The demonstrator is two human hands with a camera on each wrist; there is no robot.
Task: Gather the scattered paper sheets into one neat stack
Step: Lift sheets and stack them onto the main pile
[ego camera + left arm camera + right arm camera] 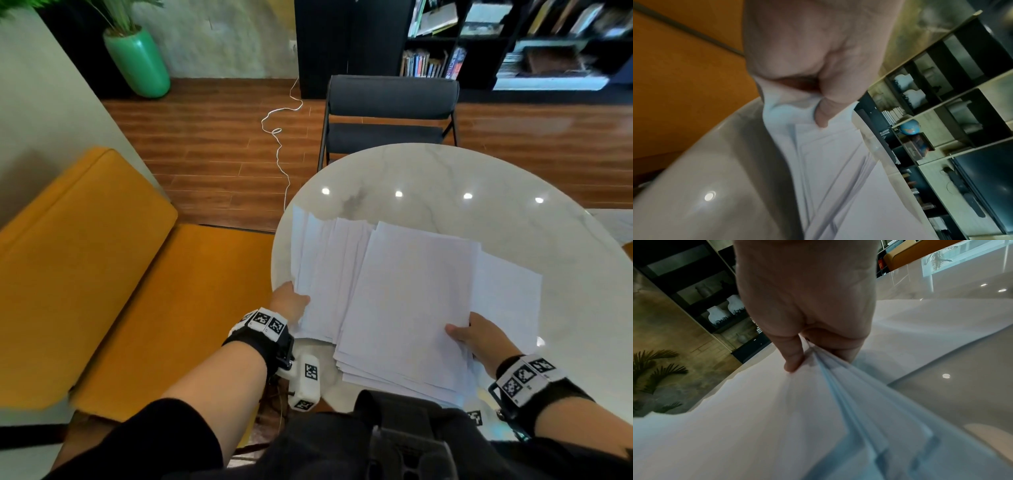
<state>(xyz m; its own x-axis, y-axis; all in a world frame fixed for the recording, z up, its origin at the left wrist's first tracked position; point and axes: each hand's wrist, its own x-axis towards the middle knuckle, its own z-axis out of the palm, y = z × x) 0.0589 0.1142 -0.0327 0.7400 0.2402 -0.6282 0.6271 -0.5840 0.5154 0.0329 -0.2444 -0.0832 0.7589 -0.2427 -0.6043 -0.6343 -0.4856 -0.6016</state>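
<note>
White paper sheets lie fanned over the near half of a round marble table [445,178]. A thick uneven stack [407,301] sits in front of me, and my right hand [479,337] pinches its near right edge, thumb on top, fingers under; the right wrist view shows the stack [760,410] gripped by that hand [809,356]. A looser fan of sheets [318,270] spreads to the left, partly under the stack. My left hand [291,301] grips its near left corner; in the left wrist view the hand [818,100] curls round those sheets [818,162].
A dark chair [390,116] stands at the table's far side. An orange sofa [102,274] runs along the left, close to the table edge. A white cable [281,150] trails over the wooden floor. A green vase [138,61] and bookshelves [513,41] stand at the back.
</note>
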